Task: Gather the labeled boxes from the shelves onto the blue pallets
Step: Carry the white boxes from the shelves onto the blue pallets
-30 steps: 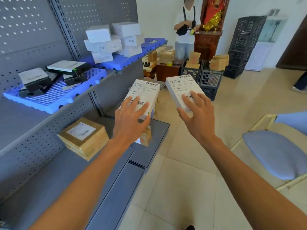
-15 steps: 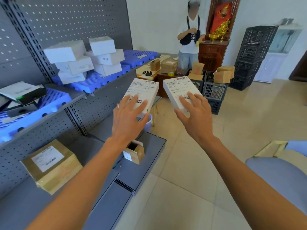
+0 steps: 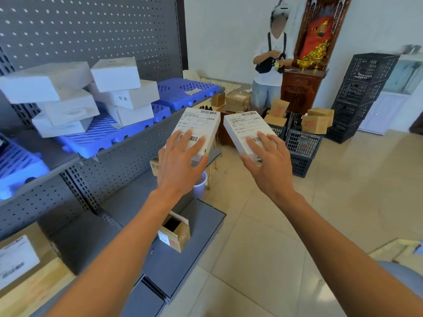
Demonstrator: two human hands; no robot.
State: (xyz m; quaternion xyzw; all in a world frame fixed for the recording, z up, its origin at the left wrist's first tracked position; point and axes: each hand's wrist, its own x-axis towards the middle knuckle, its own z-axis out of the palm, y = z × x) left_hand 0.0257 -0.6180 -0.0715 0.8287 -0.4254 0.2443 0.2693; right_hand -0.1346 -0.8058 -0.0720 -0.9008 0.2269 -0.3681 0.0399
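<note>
Head view. The left hand [image 3: 180, 161] is holding a white labeled box [image 3: 196, 131] from above, fingers spread over its barcode label and thumb hooking the right edge; the right hand [image 3: 269, 163] is gripping a second white labeled box [image 3: 248, 131] likewise, thumb at its left edge. Both boxes are hanging in the air side by side, close but apart, in front of the grey perforated shelving [image 3: 128, 154]. On the upper shelf to the left, a blue pallet [image 3: 103, 138] is carrying a loose stack of white boxes [image 3: 91, 94]; a further blue pallet [image 3: 183, 91] beyond it is bearing only a slip of paper. On the lower shelf, an open brown carton [image 3: 175, 232] is sitting beneath the left forearm, and a larger labeled carton [image 3: 25, 268] is lying at the frame's left edge. Ahead, black crates [image 3: 302, 145] holding brown cartons [image 3: 317, 121] are standing on the tiled floor [image 3: 332, 202], near a standing person [image 3: 272, 67].
</note>
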